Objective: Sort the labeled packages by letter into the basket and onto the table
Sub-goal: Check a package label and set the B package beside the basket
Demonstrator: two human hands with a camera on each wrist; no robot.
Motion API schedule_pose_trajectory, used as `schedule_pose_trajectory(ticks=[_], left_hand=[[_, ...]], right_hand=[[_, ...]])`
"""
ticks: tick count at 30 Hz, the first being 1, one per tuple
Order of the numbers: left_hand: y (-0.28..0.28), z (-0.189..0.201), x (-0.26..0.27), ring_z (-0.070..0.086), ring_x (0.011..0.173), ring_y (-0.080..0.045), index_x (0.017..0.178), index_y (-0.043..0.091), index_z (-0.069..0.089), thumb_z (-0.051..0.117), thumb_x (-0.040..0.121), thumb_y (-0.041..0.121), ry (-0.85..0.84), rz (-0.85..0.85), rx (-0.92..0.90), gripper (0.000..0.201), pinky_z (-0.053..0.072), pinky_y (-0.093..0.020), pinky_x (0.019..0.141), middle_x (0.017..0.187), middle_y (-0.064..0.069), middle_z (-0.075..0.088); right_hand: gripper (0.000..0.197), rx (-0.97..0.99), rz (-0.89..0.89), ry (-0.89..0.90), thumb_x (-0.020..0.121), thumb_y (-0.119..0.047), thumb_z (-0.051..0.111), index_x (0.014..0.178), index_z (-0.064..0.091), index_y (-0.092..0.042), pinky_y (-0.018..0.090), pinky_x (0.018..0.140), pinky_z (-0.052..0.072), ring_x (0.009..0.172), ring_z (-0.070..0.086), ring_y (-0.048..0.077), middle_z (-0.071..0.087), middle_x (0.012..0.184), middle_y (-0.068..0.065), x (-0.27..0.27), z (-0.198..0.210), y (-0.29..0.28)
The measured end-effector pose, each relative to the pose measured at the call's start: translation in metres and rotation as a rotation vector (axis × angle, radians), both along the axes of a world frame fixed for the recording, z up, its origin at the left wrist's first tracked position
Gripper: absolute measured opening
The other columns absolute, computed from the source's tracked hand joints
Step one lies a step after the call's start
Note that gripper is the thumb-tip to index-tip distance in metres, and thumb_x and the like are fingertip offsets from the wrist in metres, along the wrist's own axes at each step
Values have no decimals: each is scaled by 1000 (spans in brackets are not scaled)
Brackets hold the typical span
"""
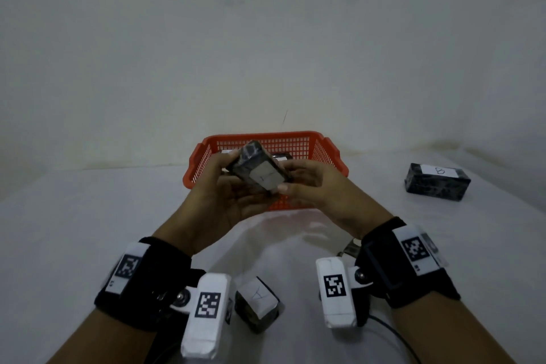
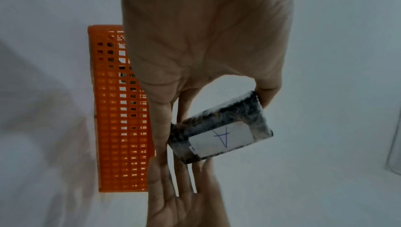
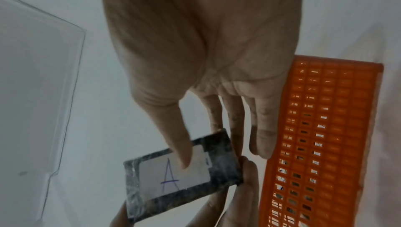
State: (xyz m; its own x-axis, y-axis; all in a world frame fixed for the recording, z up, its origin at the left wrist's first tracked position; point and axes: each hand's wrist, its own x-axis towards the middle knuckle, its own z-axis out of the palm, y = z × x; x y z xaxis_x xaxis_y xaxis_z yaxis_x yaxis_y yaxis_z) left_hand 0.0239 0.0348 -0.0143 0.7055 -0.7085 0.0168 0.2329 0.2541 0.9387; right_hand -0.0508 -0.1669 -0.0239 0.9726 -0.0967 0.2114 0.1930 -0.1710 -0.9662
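Both hands hold one dark wrapped package [image 1: 260, 170] with a white label marked A [image 2: 223, 138] just in front of and above the orange mesh basket [image 1: 266, 135]. My left hand [image 1: 233, 174] pinches it between thumb and fingers at its left end. At the other end my right hand [image 1: 295, 177] grips it, with the thumb [image 3: 182, 145] lying on the label. A second package marked A [image 1: 257, 303] rests on the white table [image 1: 118, 216] near me, between my wrists. A package marked B [image 1: 437, 185] lies on the table at the right.
Partly hidden behind my hands, some packages lie inside the basket [image 1: 283, 156]. A wall rises close behind the basket. A clear plastic sheet [image 3: 32, 76] shows at the left of the right wrist view. A dark cable [image 1: 396, 334] runs near my right wrist.
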Motion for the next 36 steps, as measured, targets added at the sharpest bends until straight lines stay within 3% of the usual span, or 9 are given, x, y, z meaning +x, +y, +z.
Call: schedule_pose_trajectory(ticks=[5, 9, 15, 19, 23, 27, 29, 31, 36], left_hand=[[-10, 14, -4, 64, 119, -47, 134, -2, 53, 41, 95, 61, 130, -33, -17, 74, 49, -54, 105, 128, -32, 64], [-21, 24, 0, 74, 103, -33, 122, 7, 67, 43, 105, 32, -74, 266, 41, 39, 58, -47, 92, 118, -22, 72], [-40, 31, -7, 77, 95, -21, 125, 7, 68, 62, 99, 22, -473, 370, 126, 30, 63, -32, 81, 106, -9, 78], [-76, 34, -17, 77, 96, -24, 128, 9, 63, 61, 99, 14, -376, 287, 101, 29, 64, -30, 77, 110, -12, 75], [-133, 30, -31, 72, 100, -32, 123, -2, 64, 60, 98, 5, -312, 209, 82, 27, 65, -31, 71, 114, -21, 70], [-196, 17, -41, 67, 81, -22, 112, -7, 70, 65, 96, 8, -281, 159, 146, 23, 62, -30, 73, 100, -20, 70], [-222, 9, -46, 66, 73, -20, 109, -7, 71, 68, 95, 12, -256, 137, 157, 24, 62, -29, 69, 92, -19, 70], [-253, 0, -54, 65, 69, -20, 110, -6, 73, 72, 93, 16, -243, 107, 189, 27, 62, -30, 69, 87, -16, 71], [-321, -23, -77, 65, 71, -27, 109, -9, 73, 76, 89, 13, -186, 8, 247, 30, 63, -30, 66, 93, -18, 70]], right_hand=[[23, 58, -149, -69, 96, -15, 72, 118, 75, -12, 40, 103, 57, 110, 75, 21, 79, 114, 7, 2, 1, -10], [23, 247, -158, -62, 97, -12, 67, 117, 74, -3, 40, 95, 61, 102, 75, 29, 78, 114, 18, -1, 6, -17], [23, 244, -247, -28, 98, -8, 66, 113, 71, 9, 30, 71, 64, 90, 73, 31, 72, 113, 33, -17, 25, -38], [21, 200, -313, -15, 98, -11, 67, 110, 73, 5, 31, 75, 63, 88, 76, 24, 77, 107, 22, -37, 32, -70], [16, 228, -428, 11, 99, -10, 65, 94, 75, 3, 33, 74, 62, 79, 72, 31, 74, 99, 24, -63, 33, -112], [30, 290, -549, 70, 99, -11, 65, 115, 70, 14, 45, 89, 61, 92, 73, 43, 72, 110, 30, -92, 25, -158], [31, 330, -556, 105, 99, -11, 65, 119, 69, 12, 40, 82, 64, 102, 72, 45, 72, 115, 30, -106, 21, -175], [29, 354, -587, 135, 99, -9, 64, 122, 69, 8, 31, 72, 64, 95, 70, 35, 71, 110, 24, -126, 17, -196], [24, 413, -704, 224, 100, -7, 64, 118, 69, 8, 27, 63, 64, 79, 65, 27, 68, 103, 22, -162, 3, -248]])
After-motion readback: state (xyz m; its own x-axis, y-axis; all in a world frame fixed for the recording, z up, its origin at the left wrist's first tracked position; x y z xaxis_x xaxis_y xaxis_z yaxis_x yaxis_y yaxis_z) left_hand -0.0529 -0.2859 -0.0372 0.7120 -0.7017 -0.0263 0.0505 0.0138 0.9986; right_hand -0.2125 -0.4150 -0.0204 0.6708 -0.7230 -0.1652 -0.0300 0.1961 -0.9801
